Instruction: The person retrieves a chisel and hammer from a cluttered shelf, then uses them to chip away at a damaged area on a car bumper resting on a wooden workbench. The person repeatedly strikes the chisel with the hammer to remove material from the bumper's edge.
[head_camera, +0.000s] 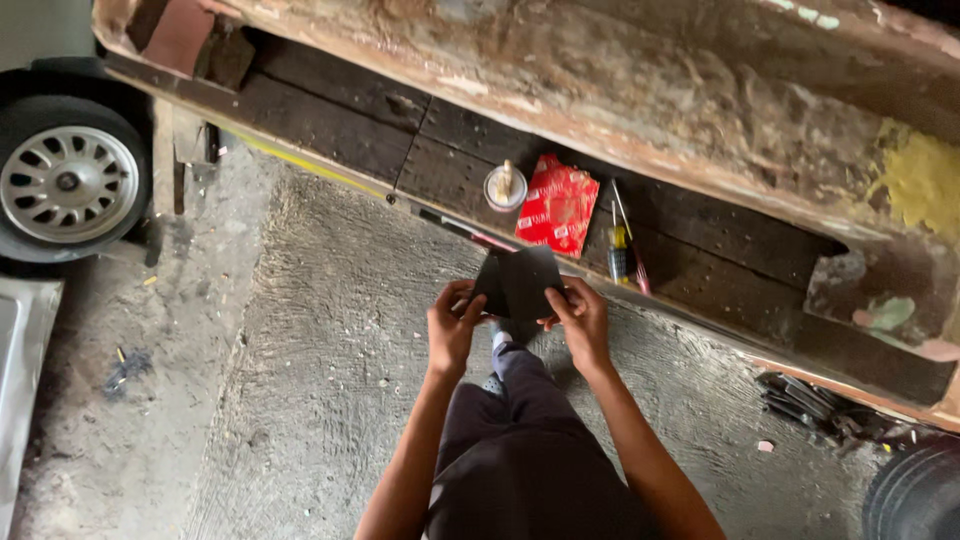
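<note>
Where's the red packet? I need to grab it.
In the head view, the red packet lies on the dark wooden ledge, between the small round tin and the screwdrivers.

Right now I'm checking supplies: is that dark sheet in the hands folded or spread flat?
Folded, it seems: the dark sheet shows two angled panels meeting at a crease, with the left hand and right hand gripping its lower edges.

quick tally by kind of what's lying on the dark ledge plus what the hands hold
Dark sheet, held by left hand and right hand: 1
Red packet: 1
Round white tub: 1
Screwdrivers: 2, as far as I can tell
Total: 5
</note>
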